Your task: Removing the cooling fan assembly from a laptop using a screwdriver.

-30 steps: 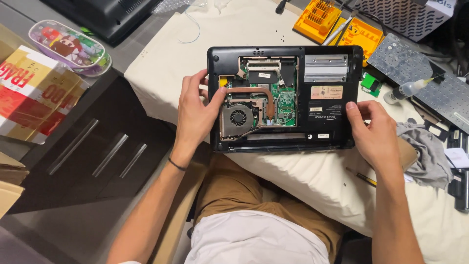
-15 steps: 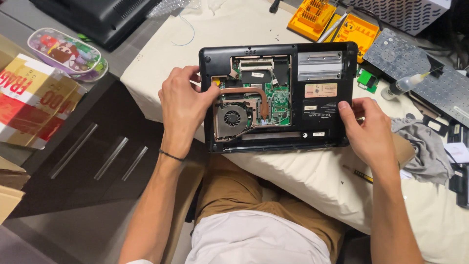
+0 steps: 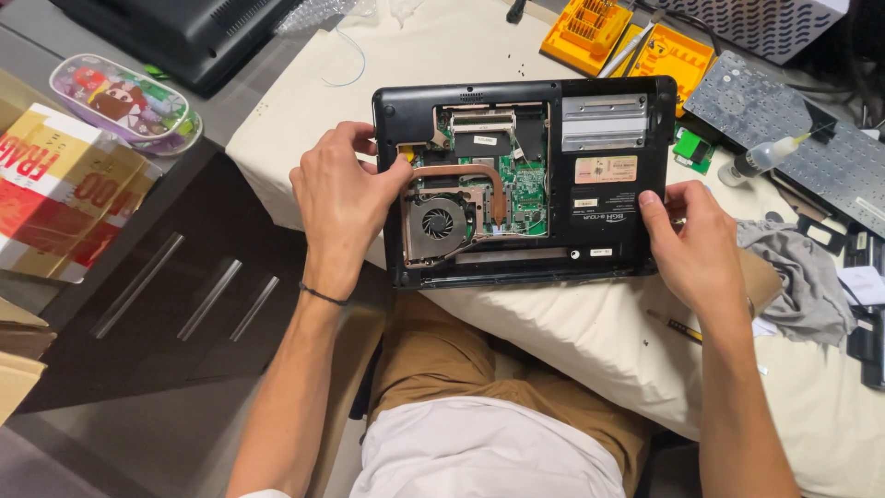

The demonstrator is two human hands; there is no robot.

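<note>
Laptop (image 3: pixel 590 175) edges clamped by both hands' fingers, left hand (image 3: pixel 343 198), right hand (image 3: pixel 693 242); grey cloth (image 3: pixel 804 277) beside.

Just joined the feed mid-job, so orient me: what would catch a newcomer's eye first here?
The black laptop lying bottom-up in the middle, its cover off over a round fan, copper heat pipe and green circuit board. The left hand rests on its left edge by the fan, and the right hand holds its right edge. Behind it sits a bright orange tool case.

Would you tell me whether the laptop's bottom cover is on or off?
Off, at least partly: the laptop lies bottom up with its fan, copper heat pipe and green circuit board exposed.
</note>
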